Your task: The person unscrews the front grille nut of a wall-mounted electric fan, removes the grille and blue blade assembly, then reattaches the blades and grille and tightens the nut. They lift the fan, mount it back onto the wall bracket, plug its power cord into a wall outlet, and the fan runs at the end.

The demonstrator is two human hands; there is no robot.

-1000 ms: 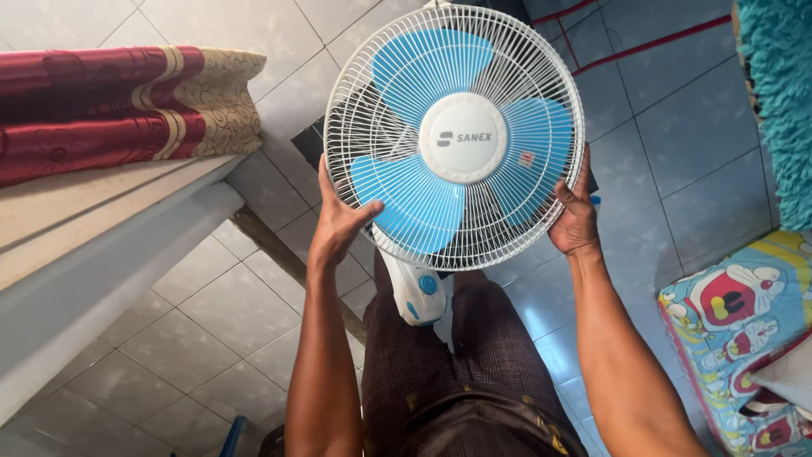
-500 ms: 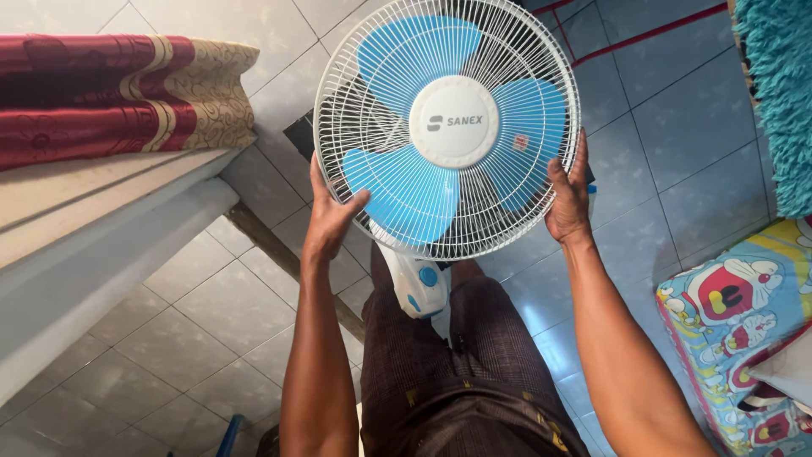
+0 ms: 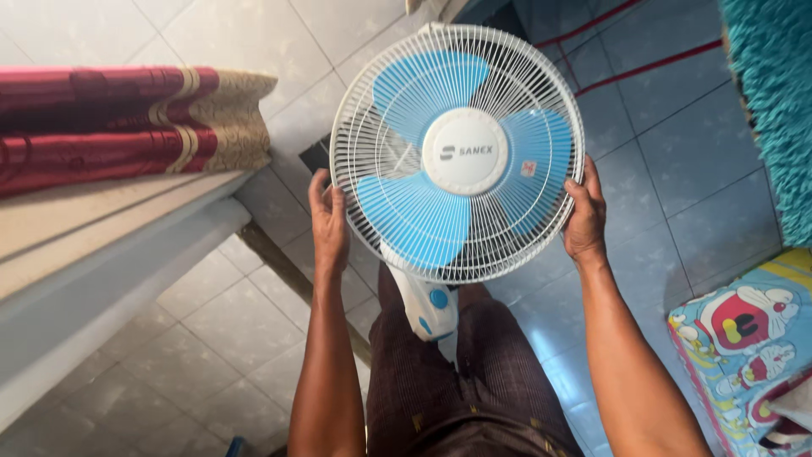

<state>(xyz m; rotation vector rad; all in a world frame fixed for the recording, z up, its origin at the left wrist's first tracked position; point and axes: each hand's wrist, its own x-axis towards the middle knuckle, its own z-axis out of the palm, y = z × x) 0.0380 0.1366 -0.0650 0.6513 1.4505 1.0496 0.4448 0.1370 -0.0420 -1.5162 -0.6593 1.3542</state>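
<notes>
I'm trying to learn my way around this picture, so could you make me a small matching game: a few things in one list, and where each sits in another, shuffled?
Things:
1. fan
2. folded red and gold cloth
3. cartoon-print cushion
4. shaggy teal rug

Places:
A. lower right corner, on the floor
B. held at its guard rim between the left hand and the right hand
C. upper right edge of the view
D. on the ledge at the left

Pairs: 1-B, 2-D, 3-A, 4-C
</notes>
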